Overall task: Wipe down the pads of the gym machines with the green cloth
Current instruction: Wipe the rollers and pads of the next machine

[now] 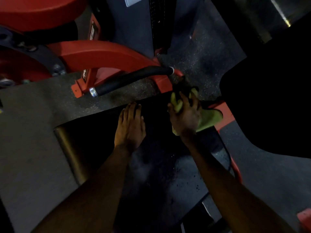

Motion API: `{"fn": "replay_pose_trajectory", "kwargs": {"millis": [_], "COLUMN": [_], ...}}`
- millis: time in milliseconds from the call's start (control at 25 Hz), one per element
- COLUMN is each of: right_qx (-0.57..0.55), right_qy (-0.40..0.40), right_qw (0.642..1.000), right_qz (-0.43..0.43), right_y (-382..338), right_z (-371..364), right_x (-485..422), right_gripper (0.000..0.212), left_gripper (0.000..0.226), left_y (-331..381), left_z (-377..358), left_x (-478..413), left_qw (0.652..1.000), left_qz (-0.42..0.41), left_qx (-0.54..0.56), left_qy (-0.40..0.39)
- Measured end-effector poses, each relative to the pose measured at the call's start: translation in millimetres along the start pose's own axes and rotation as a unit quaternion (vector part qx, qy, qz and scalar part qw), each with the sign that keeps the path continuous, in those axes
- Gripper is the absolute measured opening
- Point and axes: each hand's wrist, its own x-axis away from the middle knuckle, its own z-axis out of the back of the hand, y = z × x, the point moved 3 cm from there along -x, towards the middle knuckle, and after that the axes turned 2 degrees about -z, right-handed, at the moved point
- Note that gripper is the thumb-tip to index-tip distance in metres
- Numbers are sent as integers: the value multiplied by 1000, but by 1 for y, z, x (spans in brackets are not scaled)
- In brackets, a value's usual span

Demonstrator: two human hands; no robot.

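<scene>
Floor (33, 132): speckled rubber matting, grey, grainy, seen around everything.

Large black pad (269, 98) at right: smooth, matte, rounded corners, mostly lost in shadow.

Central seat pad (94, 132): black vinyl, flat top. A dull sheen is caught on its rounded left edge, and light scuffing or dust is visible toward the near end.

Machine frame (101, 54): red painted steel. A curved arm is set over a bolted grey disc at far left, with a boxy red foot below.

Handle (131, 79): bent tube sleeved in black foam, capped by chrome collars at both ends.

Left hand (130, 126): laid flat on the seat pad near its far edge, fingers straight and close together, nothing held.

Right hand (185, 115): fingers curled around the green cloth (210, 118) at the seat pad's far right corner, beside a red bracket. Cloth is bunched and soft, lime-coloured; folds are pushed out between the fingers and a flap is left trailing right of the hand.
</scene>
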Motion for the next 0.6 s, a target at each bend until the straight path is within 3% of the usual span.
{"fn": "replay_pose_trajectory", "kwargs": {"millis": [200, 280, 480, 600], "right_qx": [-19, -35, -32, 18], "right_qy": [-65, -64, 38, 12], "right_qw": [985, 981, 998, 999], "right_qz": [159, 179, -29, -34], "right_y": [-19, -4, 9, -28], "right_z": [-7, -1, -1, -17], "right_x": [-35, -47, -50, -47], "right_gripper": [54, 53, 59, 56], "left_gripper": [52, 52, 53, 54], "left_y": [0, 1, -1, -1], "left_z": [3, 1, 1, 0], "left_x": [-4, -1, -4, -4], "left_qw": [1000, 999, 999, 999], "left_qz": [-18, -28, -25, -22], "left_qx": [6, 18, 20, 18], "left_qy": [-17, -14, -25, -38]}}
